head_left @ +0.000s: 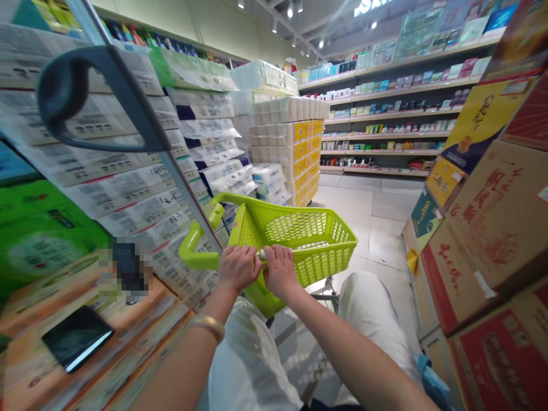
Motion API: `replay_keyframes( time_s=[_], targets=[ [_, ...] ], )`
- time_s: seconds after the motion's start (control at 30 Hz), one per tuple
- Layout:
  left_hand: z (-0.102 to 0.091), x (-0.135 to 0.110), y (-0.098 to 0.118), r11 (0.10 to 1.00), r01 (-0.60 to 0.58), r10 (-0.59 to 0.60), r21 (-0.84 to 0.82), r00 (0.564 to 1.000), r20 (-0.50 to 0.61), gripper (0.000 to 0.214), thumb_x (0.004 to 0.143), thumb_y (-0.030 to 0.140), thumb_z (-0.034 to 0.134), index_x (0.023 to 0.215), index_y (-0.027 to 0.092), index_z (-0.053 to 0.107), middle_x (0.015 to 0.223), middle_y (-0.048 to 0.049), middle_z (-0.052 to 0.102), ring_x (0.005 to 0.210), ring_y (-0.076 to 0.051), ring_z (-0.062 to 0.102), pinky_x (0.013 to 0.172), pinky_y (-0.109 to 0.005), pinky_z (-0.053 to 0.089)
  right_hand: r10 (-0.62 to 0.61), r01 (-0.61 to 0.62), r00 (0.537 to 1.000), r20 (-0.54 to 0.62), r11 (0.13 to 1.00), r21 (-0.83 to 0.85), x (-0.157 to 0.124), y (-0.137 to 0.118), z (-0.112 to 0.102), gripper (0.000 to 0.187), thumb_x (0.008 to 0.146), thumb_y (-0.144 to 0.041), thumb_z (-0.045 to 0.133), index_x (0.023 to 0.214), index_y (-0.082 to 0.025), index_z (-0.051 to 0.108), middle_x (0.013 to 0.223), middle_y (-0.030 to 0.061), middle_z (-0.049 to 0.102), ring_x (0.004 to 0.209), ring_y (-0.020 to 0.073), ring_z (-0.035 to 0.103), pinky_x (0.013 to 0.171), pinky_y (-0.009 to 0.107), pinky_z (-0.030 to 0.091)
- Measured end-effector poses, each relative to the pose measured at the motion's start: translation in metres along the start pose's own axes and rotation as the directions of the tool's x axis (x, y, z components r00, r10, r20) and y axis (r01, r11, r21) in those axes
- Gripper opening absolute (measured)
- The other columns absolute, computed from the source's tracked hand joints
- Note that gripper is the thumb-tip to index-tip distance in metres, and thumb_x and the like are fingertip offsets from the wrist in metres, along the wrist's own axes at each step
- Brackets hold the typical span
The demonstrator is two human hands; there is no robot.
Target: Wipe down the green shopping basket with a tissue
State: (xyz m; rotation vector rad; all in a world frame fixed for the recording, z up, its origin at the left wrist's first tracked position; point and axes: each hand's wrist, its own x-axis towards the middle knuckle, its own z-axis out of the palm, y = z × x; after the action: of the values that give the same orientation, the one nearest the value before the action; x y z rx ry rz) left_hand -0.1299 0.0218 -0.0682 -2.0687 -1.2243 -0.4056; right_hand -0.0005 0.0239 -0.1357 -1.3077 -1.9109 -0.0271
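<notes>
Wrapped paper packs (pixel 128 188) line the left, a yellow-and-white roll stack (pixel 295 148) stands ahead, printed cartons (pixel 492 228) rise on the right, stocked shelves (pixel 385 114) span the back, and a dark phone (pixel 77 338) lies lower left.

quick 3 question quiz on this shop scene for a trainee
1. True or false: the left hand and right hand both grip the basket at its near rim.
2. What lies on the box at lower left? A) phone B) cup C) keys
3. Fill in: the bangle is on the ___ wrist.
Key: 1 true; 2 A; 3 left.
</notes>
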Motion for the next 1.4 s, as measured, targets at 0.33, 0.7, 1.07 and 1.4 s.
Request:
replay_keyframes(
  time_s=[0.33,0.7,1.07,1.4],
  targets=[
    [-0.004,-0.002,0.005,1.0,0.016,-0.014,-0.025,0.998,0.055,0.016,0.082,0.027,0.049,0.072,0.02,0.06,0.069,-0.0053,0.061,0.069,-0.022,0.054,0.069,-0.038,0.03,-0.084,0.081,0.996,0.039,0.995,0.057,-0.007,0.017,-0.006,0.048,0.074,-0.011,0.05,0.122,-0.02,0.047,0.116,0.0092,0.051,0.11,0.0234,0.041,0.098,0.039,0.03],
    [-0.012,-0.006,0.008,0.996,0.085,-0.079,-0.034,0.986,0.149,0.014,0.082,0.027,0.048,0.075,0.021,0.059,0.071,-0.0039,0.06,0.07,-0.021,0.052,0.07,-0.038,0.031,-0.086,0.082,0.996,0.028,0.99,0.117,-0.013,0.014,-0.004,0.057,0.069,-0.009,0.049,0.124,-0.02,0.046,0.115,0.01,0.051,0.11,0.0256,0.042,0.097,0.045,0.033],
    [-0.003,-0.003,0.005,0.994,0.088,-0.077,-0.061,0.985,0.155,0.01,0.08,0.026,0.051,0.076,0.022,0.059,0.072,-0.0038,0.06,0.071,-0.021,0.053,0.072,-0.038,0.032,-0.082,0.082,0.997,-0.006,0.993,0.086,-0.008,0.016,0.004,0.056,0.069,-0.008,0.049,0.124,-0.02,0.044,0.114,0.0096,0.05,0.111,0.026,0.041,0.099,0.046,0.031],
    [-0.002,-0.003,0.003,0.995,0.017,-0.003,-0.095,0.99,0.138,0.011,0.081,0.026,0.05,0.078,0.021,0.059,0.072,-0.0061,0.06,0.071,-0.024,0.053,0.07,-0.04,0.032,-0.022,0.024,0.997,-0.07,1.0,0.02,-0.008,0.013,0.01,0.038,0.08,-0.017,0.051,0.118,-0.019,0.048,0.111,0.0084,0.05,0.108,0.023,0.041,0.1,0.042,0.031]
  ],
)
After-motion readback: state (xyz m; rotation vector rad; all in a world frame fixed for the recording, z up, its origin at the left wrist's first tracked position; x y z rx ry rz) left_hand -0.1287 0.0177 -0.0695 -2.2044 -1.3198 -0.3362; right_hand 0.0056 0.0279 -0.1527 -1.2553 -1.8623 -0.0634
